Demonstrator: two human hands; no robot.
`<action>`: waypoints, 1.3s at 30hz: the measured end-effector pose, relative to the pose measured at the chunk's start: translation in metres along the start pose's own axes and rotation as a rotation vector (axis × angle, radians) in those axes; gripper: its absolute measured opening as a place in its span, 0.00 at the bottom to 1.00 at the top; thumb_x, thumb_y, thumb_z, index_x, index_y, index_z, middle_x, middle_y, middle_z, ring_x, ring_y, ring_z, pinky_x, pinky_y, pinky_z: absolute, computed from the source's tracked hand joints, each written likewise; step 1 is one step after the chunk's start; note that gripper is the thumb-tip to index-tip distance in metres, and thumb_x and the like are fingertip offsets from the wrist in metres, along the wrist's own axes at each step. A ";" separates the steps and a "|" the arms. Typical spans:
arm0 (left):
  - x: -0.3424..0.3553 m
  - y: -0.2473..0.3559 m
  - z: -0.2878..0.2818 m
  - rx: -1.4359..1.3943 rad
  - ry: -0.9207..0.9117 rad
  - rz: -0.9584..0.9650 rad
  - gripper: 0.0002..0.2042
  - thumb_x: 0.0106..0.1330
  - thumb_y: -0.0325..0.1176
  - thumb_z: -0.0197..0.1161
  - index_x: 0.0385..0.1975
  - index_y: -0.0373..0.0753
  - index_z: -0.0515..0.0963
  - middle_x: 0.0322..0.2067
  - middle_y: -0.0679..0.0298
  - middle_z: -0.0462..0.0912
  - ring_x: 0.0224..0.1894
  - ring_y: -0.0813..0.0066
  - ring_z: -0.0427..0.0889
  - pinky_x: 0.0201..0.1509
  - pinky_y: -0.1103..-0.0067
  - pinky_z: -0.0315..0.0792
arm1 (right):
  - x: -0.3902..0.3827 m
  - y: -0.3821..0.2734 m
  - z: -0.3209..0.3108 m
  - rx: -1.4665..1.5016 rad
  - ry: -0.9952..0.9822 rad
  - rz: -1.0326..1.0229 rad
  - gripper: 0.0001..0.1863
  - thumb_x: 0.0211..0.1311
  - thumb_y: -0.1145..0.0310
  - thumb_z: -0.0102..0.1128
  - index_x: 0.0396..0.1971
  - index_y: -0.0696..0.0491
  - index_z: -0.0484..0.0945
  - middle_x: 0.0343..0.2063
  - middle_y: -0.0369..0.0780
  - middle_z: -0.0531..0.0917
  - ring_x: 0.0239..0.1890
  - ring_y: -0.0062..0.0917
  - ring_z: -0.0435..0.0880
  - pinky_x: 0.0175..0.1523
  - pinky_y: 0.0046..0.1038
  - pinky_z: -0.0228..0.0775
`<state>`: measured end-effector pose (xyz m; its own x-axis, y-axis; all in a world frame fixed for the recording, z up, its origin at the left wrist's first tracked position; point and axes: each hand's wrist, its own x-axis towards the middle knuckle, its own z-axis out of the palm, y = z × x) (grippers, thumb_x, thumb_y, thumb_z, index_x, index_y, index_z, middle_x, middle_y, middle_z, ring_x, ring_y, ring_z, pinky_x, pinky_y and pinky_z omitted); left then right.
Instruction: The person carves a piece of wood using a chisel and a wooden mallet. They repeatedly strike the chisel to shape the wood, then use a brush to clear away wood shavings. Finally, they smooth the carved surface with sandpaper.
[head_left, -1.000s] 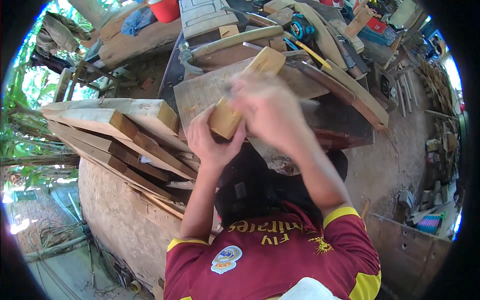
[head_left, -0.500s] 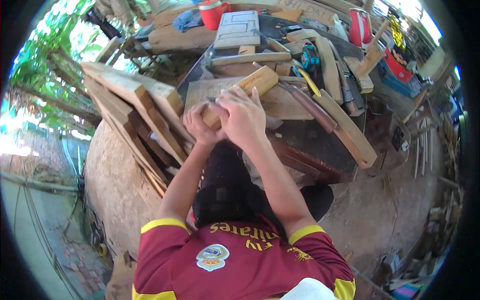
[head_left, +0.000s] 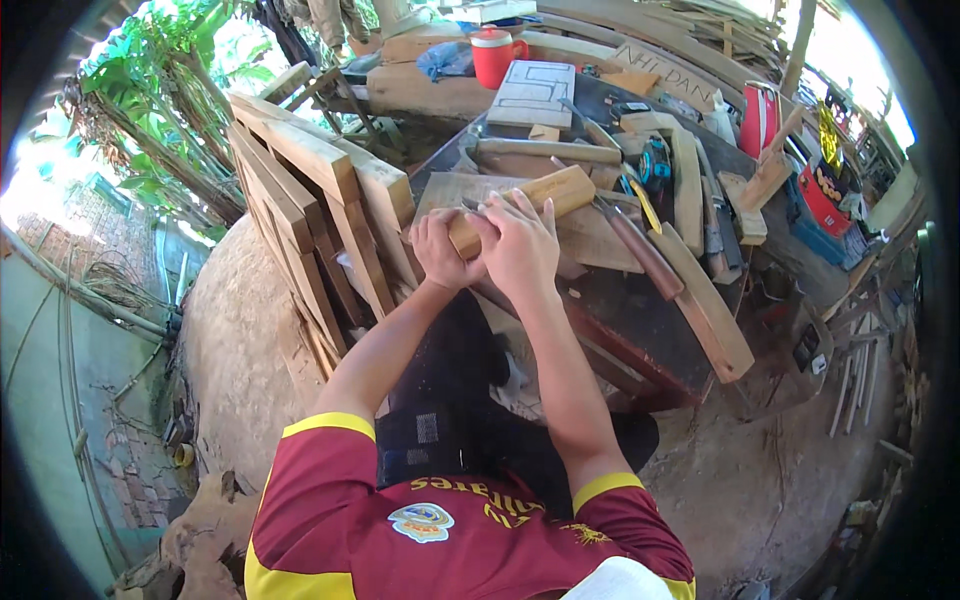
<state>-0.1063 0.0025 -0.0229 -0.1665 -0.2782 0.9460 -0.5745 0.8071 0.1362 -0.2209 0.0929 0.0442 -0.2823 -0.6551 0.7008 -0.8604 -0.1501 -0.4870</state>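
A yellowish, squared wooden block (head_left: 567, 190) is in both my hands, slanting from near left to far right over a flat board (head_left: 447, 190) on the bench. My left hand (head_left: 442, 247) is closed round its near end. My right hand (head_left: 520, 240) grips it just beside, thumb and fingers over the top. A small dark metal bit shows by the fingers; whether it belongs to the block I cannot tell. Right of the block lies a long tool with a brown wooden handle (head_left: 643, 258). Under the block, the contact with the board is hidden by my hands.
Thick planks (head_left: 330, 185) lean upright at the left. A long timber piece (head_left: 712, 315) overhangs the dark bench's right front. Behind lie a mallet-like tool (head_left: 545, 151), a teal tape measure (head_left: 655, 163) and a panelled board (head_left: 533, 95). A red jug (head_left: 494, 60) stands farther back.
The view has shifted, so the scene sits farther right and a little lower. Both hands keep their hold on the wooden block, still over the board.
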 end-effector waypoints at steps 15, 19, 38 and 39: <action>0.001 0.005 -0.004 -0.089 0.025 -0.050 0.30 0.41 0.57 0.70 0.38 0.40 0.77 0.31 0.61 0.77 0.31 0.62 0.75 0.39 0.68 0.61 | -0.005 0.001 -0.004 0.024 -0.089 0.005 0.13 0.61 0.60 0.64 0.41 0.50 0.86 0.49 0.38 0.84 0.60 0.36 0.76 0.70 0.48 0.52; 0.001 0.005 -0.008 -0.179 -0.019 -0.098 0.32 0.41 0.60 0.70 0.41 0.42 0.78 0.31 0.64 0.78 0.31 0.64 0.75 0.41 0.68 0.61 | -0.001 -0.006 -0.010 0.047 -0.133 0.044 0.13 0.62 0.66 0.62 0.45 0.54 0.84 0.50 0.40 0.83 0.61 0.40 0.74 0.71 0.46 0.51; -0.012 -0.003 -0.018 -0.452 -0.185 -0.084 0.40 0.38 0.52 0.72 0.56 0.41 0.72 0.42 0.65 0.76 0.42 0.70 0.76 0.45 0.73 0.65 | -0.011 -0.004 -0.004 0.113 -0.095 0.223 0.18 0.72 0.67 0.50 0.52 0.65 0.78 0.52 0.45 0.82 0.65 0.38 0.71 0.68 0.38 0.59; -0.011 -0.003 -0.020 -0.469 -0.184 -0.090 0.39 0.39 0.52 0.72 0.56 0.43 0.72 0.41 0.65 0.76 0.41 0.68 0.76 0.44 0.71 0.65 | -0.010 -0.007 -0.005 0.095 -0.107 0.185 0.18 0.72 0.67 0.50 0.52 0.64 0.77 0.53 0.45 0.82 0.64 0.37 0.71 0.67 0.37 0.59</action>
<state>-0.0862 0.0133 -0.0278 -0.2957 -0.4106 0.8625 -0.1783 0.9108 0.3724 -0.2143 0.1040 0.0432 -0.3804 -0.7522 0.5381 -0.7530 -0.0860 -0.6524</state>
